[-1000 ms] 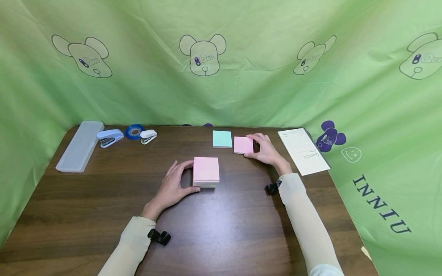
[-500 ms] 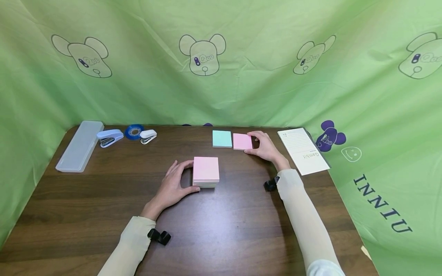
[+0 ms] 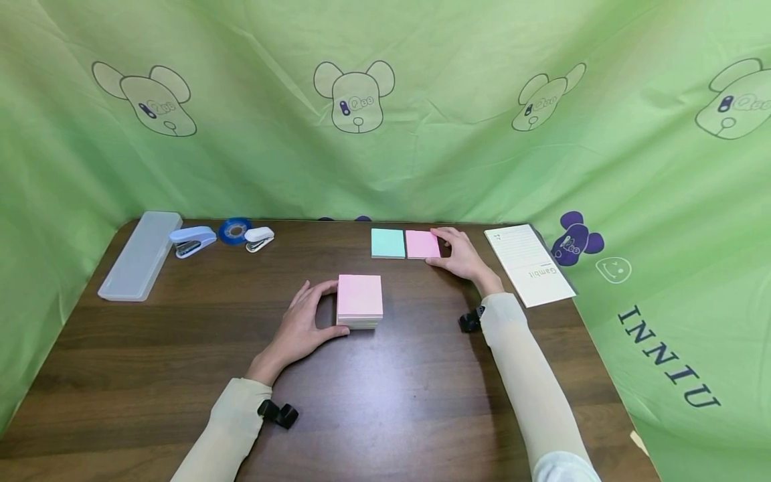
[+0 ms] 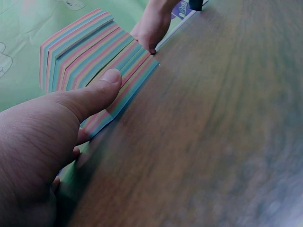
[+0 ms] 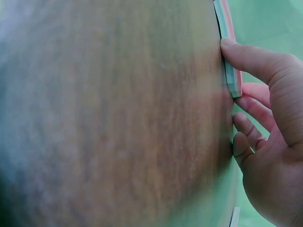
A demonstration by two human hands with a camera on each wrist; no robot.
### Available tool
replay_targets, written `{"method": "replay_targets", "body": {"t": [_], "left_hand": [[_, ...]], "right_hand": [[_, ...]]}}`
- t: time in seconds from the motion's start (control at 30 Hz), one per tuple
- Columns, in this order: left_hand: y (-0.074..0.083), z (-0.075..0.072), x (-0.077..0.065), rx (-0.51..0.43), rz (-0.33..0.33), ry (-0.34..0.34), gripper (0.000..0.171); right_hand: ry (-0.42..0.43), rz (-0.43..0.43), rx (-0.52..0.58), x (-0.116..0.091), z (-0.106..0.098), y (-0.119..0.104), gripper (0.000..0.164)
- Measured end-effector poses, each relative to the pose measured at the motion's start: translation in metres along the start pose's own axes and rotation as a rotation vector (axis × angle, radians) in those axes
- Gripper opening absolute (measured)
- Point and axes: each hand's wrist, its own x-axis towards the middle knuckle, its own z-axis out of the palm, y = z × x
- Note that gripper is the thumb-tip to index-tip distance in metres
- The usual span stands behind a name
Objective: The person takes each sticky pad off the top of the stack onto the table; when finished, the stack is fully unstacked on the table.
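A tall stack of sticky note pads (image 3: 359,296) with a pink top stands mid-table, its layered pink, yellow and blue edges (image 4: 90,52) plain in the left wrist view. My left hand (image 3: 299,328) grips this stack from the left, thumb on the near side and fingers at the far side. Farther back lies a thin pink sticky note pad (image 3: 423,244), just right of a mint-green pad (image 3: 388,244). My right hand (image 3: 462,258) pinches the pink pad by its right end. In the right wrist view the thumb (image 5: 251,56) presses the pad's near edge.
At the back left are a translucent pencil case (image 3: 141,258), a blue stapler (image 3: 193,239), a roll of blue tape (image 3: 234,231) and a white stapler (image 3: 259,238). A notepad (image 3: 530,264) lies at the right edge. A green curtain (image 3: 253,154) hangs behind the table.
My right hand has slid the pink pad back and slightly left, into line beside the mint-green pad. The left hand and the tall stack have stayed in place.
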Motion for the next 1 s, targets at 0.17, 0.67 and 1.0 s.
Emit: {"method": "replay_targets", "body": {"t": [0.17,0.67,1.0], "left_hand": [[0.000,0.000,0.000,0.000,-0.001,-0.001,0.095],[-0.002,0.001,-0.001,-0.004,0.004,0.006,0.097],[-0.001,0.001,0.000,-0.005,0.010,0.007,0.095]], "right_hand": [[0.004,0.004,0.000,-0.001,0.000,0.000,0.084],[0.086,-0.017,0.058,-0.014,0.000,-0.005,0.088],[0.164,-0.078,0.124,-0.026,0.000,-0.019,0.082]]}}
